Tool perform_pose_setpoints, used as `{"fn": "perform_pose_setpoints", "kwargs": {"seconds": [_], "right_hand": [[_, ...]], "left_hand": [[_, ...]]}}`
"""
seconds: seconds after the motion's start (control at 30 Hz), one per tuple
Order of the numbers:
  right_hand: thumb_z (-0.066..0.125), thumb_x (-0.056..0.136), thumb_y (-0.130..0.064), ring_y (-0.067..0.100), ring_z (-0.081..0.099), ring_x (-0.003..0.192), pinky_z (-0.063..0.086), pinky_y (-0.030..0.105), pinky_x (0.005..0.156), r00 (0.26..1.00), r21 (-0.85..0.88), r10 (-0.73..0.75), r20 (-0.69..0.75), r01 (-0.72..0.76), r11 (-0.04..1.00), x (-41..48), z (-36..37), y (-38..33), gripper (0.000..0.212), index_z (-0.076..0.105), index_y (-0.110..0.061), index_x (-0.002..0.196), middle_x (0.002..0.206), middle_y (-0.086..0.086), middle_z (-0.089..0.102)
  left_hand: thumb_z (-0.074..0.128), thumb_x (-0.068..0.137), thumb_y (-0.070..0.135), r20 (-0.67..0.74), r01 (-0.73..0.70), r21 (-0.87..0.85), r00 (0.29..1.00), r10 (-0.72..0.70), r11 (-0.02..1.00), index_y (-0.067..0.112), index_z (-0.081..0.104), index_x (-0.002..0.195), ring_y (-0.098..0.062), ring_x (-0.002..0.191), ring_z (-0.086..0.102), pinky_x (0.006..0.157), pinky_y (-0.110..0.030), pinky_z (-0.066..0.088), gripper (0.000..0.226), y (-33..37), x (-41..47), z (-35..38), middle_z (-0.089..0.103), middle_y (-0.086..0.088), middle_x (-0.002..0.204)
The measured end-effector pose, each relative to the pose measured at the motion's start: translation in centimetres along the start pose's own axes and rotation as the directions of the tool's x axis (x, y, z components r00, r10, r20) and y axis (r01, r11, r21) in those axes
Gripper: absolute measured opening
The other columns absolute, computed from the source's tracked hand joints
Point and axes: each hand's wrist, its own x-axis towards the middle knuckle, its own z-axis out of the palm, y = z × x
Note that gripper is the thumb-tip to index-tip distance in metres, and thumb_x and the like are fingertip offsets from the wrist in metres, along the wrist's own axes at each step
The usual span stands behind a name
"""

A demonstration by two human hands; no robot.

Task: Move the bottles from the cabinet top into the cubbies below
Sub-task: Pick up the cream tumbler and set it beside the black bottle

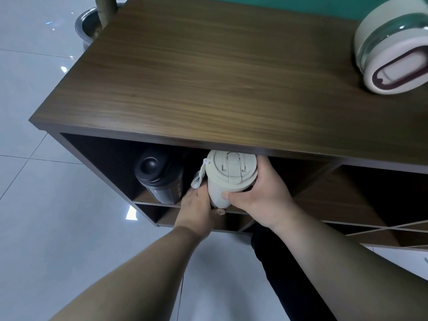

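Note:
A cream bottle (228, 174) with a flip lid and a white strap stands at the mouth of the upper left cubby, just under the cabinet top (208, 72). My left hand (198, 209) grips its lower body from the left. My right hand (259, 195) wraps it from the right, thumb on its front. A black bottle (159, 179) stands upright in the same cubby, to the left of the cream one. A cream and green bottle (391, 49) stands on the cabinet top at the far right.
A shelf board (148, 203) divides the left cubbies; more cubbies (370, 200) open to the right. A metal stand base (92, 26) sits on the tiled floor (34, 205) beyond the cabinet's far left corner. My dark trouser leg (282, 274) is below.

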Motion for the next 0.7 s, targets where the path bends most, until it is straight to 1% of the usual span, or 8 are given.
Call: {"fn": "perform_pose_setpoints", "kwargs": {"seconds": [0.13,0.3,0.33,0.4,0.47,0.57,0.63,0.7], "right_hand": [[0.088,0.061,-0.012,-0.007,0.061,0.108,0.046,0.016,0.093,1.0,0.004,0.011,0.007,-0.011,1.0,0.0,-0.1,0.1,0.068,0.051,-0.046,0.106,0.113,-0.021,0.067],[0.091,0.058,-0.019,-0.015,0.054,0.113,0.04,0.003,0.089,0.998,-0.025,0.032,0.051,-0.03,0.999,-0.3,-0.3,0.1,0.091,0.037,-0.054,0.122,0.119,-0.03,0.06],[0.091,0.055,-0.023,-0.011,0.055,0.117,0.042,0.008,0.095,0.998,-0.026,0.046,0.052,-0.045,0.999,-0.4,-0.3,0.2,0.097,0.032,-0.06,0.123,0.122,-0.032,0.058],[0.088,0.048,-0.035,0.002,0.056,0.125,0.047,0.032,0.106,0.997,-0.021,0.077,0.032,-0.076,0.997,-0.9,-0.1,0.7,0.108,0.024,-0.069,0.127,0.131,-0.031,0.055],[0.086,0.046,-0.041,0.009,0.053,0.131,0.047,0.042,0.108,0.992,-0.013,0.123,0.024,-0.123,0.992,-1.7,0.1,0.9,0.124,0.01,-0.065,0.143,0.144,-0.021,0.052],[0.086,0.059,-0.03,0.004,0.055,0.119,0.044,0.033,0.109,0.966,-0.08,0.247,0.076,-0.241,0.967,-3.5,-0.4,0.6,0.137,-0.01,-0.042,0.156,0.159,0.001,0.04],[0.084,0.062,-0.028,0.01,0.054,0.122,0.046,0.029,0.103,0.934,-0.142,0.323,0.151,-0.303,0.943,-4.9,-1.1,0.4,0.13,-0.003,-0.035,0.159,0.159,0.002,0.039],[0.083,0.061,-0.031,0.014,0.053,0.125,0.047,0.027,0.098,0.911,-0.195,0.364,0.195,-0.328,0.924,-6.4,-2.0,0.0,0.123,0.008,-0.038,0.159,0.155,-0.001,0.043]], "left_hand": [[0.085,0.081,0.018,0.025,0.006,-0.003,1.0,-0.006,1.0,0.011,0.052,0.138,-0.028,0.129,0.047,0.1,-0.024,0.033,0.066,0.0,0.1,-0.3,0.057,-0.01,0.138],[0.088,0.077,0.017,0.083,0.05,-0.054,0.995,-0.045,0.997,0.018,0.054,0.136,-0.023,0.121,0.054,0.102,-0.034,0.046,0.069,0.3,0.2,-1.3,0.059,-0.005,0.128],[0.088,0.075,0.015,0.103,0.068,-0.079,0.993,-0.06,0.995,0.02,0.055,0.135,-0.02,0.118,0.056,0.101,-0.033,0.048,0.069,0.5,0.0,-1.7,0.06,-0.001,0.125],[0.086,0.069,0.017,0.132,0.092,-0.11,0.988,-0.077,0.99,0.026,0.055,0.134,-0.016,0.116,0.06,0.101,-0.036,0.054,0.073,0.6,-0.5,-2.4,0.063,0.004,0.125],[0.08,0.066,0.023,0.16,0.11,-0.145,0.983,-0.087,0.983,0.029,0.052,0.138,-0.015,0.119,0.063,0.099,-0.039,0.058,0.078,0.4,-1.2,-2.9,0.065,0.005,0.128],[0.081,0.069,0.025,0.236,0.109,-0.139,0.969,-0.074,0.984,0.025,0.05,0.145,-0.012,0.115,0.065,0.092,-0.028,0.057,0.082,0.8,-2.5,-4.2,0.066,0.006,0.13],[0.081,0.079,0.024,0.352,0.12,-0.069,0.932,-0.088,0.99,0.022,0.053,0.146,-0.016,0.115,0.066,0.097,-0.033,0.057,0.072,1.4,-3.6,-5.3,0.066,0.0,0.135],[0.075,0.085,0.043,0.465,0.095,0.115,0.875,-0.138,0.989,0.024,0.059,0.141,-0.02,0.119,0.064,0.106,-0.038,0.053,0.062,3.1,-5.4,-7.2,0.065,0.001,0.138]]}}
